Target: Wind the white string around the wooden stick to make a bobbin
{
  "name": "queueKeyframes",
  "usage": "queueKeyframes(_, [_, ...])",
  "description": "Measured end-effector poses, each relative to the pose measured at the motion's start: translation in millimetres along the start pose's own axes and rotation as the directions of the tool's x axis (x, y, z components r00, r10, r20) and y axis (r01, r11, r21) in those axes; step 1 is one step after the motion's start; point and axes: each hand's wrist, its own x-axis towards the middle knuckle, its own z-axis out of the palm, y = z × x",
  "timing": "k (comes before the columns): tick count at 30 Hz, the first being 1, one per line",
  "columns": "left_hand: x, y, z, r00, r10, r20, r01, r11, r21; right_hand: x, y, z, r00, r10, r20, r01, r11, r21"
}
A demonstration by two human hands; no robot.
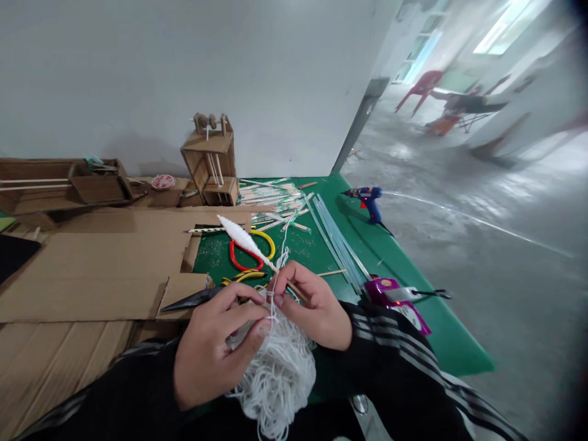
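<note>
My right hand (315,303) is closed around a thin wooden stick, whose far part is wound with white yarn (239,236) in a spindle shape. The stick points up and to the left. My left hand (218,343) pinches loose strands of white yarn just beside the right fingertips. Under both hands lies a large, tangled skein of white yarn (280,380). A strand runs up from the right fingers across the green table. Just beyond the hands are scissors with red and yellow handles (247,260), and pliers (190,300) lie partly under my left hand.
Cardboard sheets (101,263) cover the left side. A cardboard box frame (209,159) stands at the back beside wrapped sticks (271,196). Clear glue sticks (335,239), a blue glue gun (370,202) and a purple device (397,297) lie along the right of the green table (441,331).
</note>
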Motion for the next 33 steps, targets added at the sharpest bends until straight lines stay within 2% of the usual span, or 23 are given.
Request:
queueKeyframes(3, [1.1,-0.8,0.4,0.996,-0.063,0.070,0.068,0.995,-0.070,-0.1,-1.0,0.2,0.999,-0.005,-0.034,0.006,1.000,0.012])
queueKeyframes(6, [1.6,-4.4,2.2,0.986,-0.132,0.098,0.138,0.988,-0.062,-0.2,-1.0,-0.1,0.999,-0.001,-0.046,0.003,0.999,0.033])
queueKeyframes(10, [1.4,-6.0,5.1,0.944,-0.300,0.137,0.314,0.945,-0.094,-1.3,-0.5,0.2,0.999,0.011,-0.037,-0.009,0.999,0.045])
queueKeyframes(13, [2.2,-3.8,5.9,0.912,-0.384,0.146,0.404,0.901,-0.158,-2.2,-2.1,1.7,1.000,0.010,-0.011,-0.009,0.999,0.038])
queueKeyframes(16, [3.7,-2.6,6.1,0.917,-0.372,0.142,0.393,0.903,-0.173,-3.0,-4.8,3.2,1.000,-0.005,0.022,0.005,1.000,0.010])
queueKeyframes(21, [4.3,-4.7,6.9,0.941,-0.296,0.162,0.314,0.944,-0.101,-5.0,-5.6,3.6,1.000,0.008,0.030,-0.006,0.996,-0.084])
queueKeyframes(26, [4.3,-5.2,7.8,0.930,-0.317,0.185,0.337,0.937,-0.090,-4.9,-6.2,1.8,0.998,0.003,0.062,0.005,0.991,-0.137])
queueKeyframes(30, [4.3,-6.7,8.8,0.923,-0.361,0.133,0.376,0.919,-0.119,-3.5,-8.0,3.1,0.993,0.001,0.119,0.018,0.987,-0.160])
queueKeyframes(33, [4.0,-8.0,8.7,0.921,-0.369,0.124,0.385,0.909,-0.160,-3.4,-6.7,6.9,0.994,0.024,0.105,-0.004,0.982,-0.187])
